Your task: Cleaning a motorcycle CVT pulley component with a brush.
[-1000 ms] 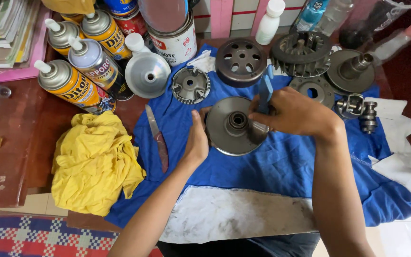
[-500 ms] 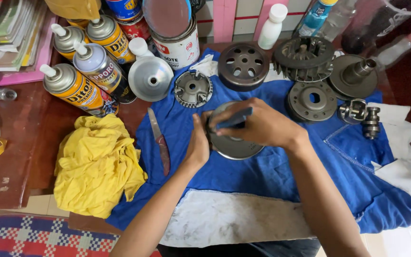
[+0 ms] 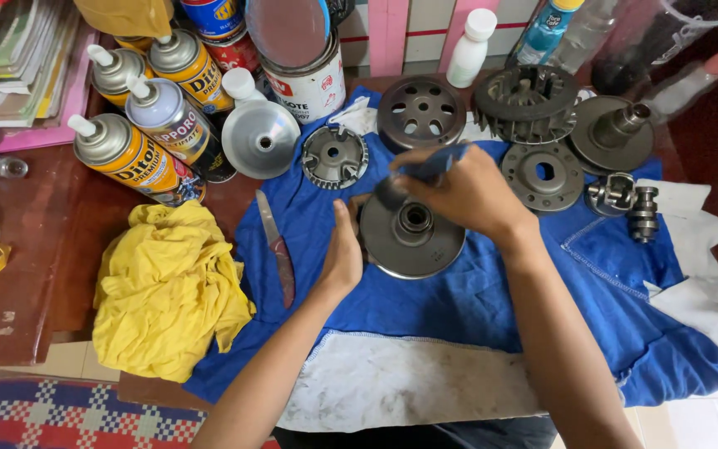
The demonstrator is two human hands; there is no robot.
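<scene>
Left hand (image 3: 344,254) flat-open, bracing pulley (image 3: 413,237) mid-cloth (image 3: 492,308); right hand (image 3: 463,193) pinched shut on blue rag (image 3: 430,165) above it.

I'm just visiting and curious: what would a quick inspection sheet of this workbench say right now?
Surface: brown table under a blue cloth.
Job's things: round metal disc; small blue rag.
Clutter: yellow cloth, knife, spray cans, funnel, other metal parts.
Hands: left hand steadies the disc's edge; right hand presses the rag on it.
Cables: nothing seen.
Surroundings: checked mat, books.
</scene>
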